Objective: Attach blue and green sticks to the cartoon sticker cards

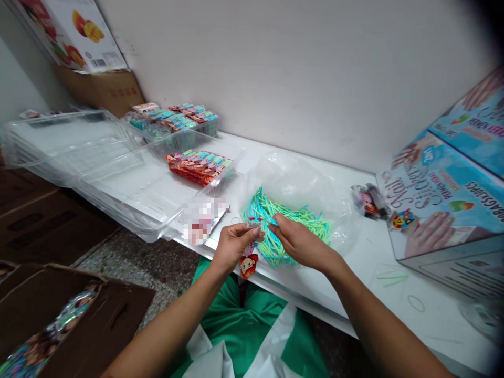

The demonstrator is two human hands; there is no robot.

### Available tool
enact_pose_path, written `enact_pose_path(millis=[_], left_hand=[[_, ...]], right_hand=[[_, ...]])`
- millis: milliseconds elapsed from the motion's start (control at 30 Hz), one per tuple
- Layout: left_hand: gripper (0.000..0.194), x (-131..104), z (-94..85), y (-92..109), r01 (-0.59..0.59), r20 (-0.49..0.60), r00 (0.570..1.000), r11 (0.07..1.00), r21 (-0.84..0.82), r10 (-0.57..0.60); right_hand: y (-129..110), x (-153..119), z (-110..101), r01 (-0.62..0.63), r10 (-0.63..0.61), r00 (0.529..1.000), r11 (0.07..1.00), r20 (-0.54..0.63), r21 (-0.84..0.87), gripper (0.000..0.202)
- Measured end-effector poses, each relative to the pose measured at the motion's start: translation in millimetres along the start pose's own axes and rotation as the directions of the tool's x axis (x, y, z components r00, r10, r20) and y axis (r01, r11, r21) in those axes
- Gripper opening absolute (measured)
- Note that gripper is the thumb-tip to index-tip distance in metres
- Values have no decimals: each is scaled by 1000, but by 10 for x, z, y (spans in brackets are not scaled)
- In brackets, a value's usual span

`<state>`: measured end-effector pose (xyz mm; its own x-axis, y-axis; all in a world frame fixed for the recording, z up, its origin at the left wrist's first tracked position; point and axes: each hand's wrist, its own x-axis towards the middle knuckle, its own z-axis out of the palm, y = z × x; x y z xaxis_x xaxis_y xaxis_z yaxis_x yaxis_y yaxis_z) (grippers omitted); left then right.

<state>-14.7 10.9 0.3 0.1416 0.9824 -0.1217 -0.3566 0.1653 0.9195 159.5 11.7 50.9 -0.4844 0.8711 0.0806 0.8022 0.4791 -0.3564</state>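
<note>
My left hand (234, 244) is closed in a pinch on the clear top of a small packet, and a red-haired cartoon figure (248, 265) hangs below its fingers. Just to the right, my right hand (297, 239) has its fingertips pressed together on what looks like a thin blue strip; its far end is hard to make out. Both hands are held over the table's front edge, close together. Behind them a heap of thin green and blue strips (311, 223) lies in an open clear plastic bag (291, 176).
A clear tray holds stacked red cartoon packets (200, 168); nested clear trays (106, 157) stand left. More packets (177, 118) lie behind. A blurred packet (205, 223) is at the table edge. Blue boxes (444, 194) stand right, an open carton (114, 310) lower left.
</note>
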Motion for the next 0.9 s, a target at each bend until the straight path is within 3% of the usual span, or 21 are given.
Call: enact_pose_path(millis=[167,333,467,700,900], left_hand=[[19,-28,-13,55,-12,-43,999,998,68,15],[19,-59,-4,57,-9,-48,999,998,63,12],[22,-83,-26,21,6,52,999,1000,4,-6],[35,-116,-48,72,68,242,967,997,35,-74],[22,-118,-25,61,-14,78,997,994,108,6]], right_hand=[[-47,-7,-100,20,-14,998,995,60,-99,22],[-84,-1,-152,1,5,998,997,65,-81,21],[-92,5,-122,-38,37,999,999,28,24,20],[-82,-6,-75,59,-59,997,998,48,12,17],[-127,-26,-64,118,-119,991,993,57,13,15]])
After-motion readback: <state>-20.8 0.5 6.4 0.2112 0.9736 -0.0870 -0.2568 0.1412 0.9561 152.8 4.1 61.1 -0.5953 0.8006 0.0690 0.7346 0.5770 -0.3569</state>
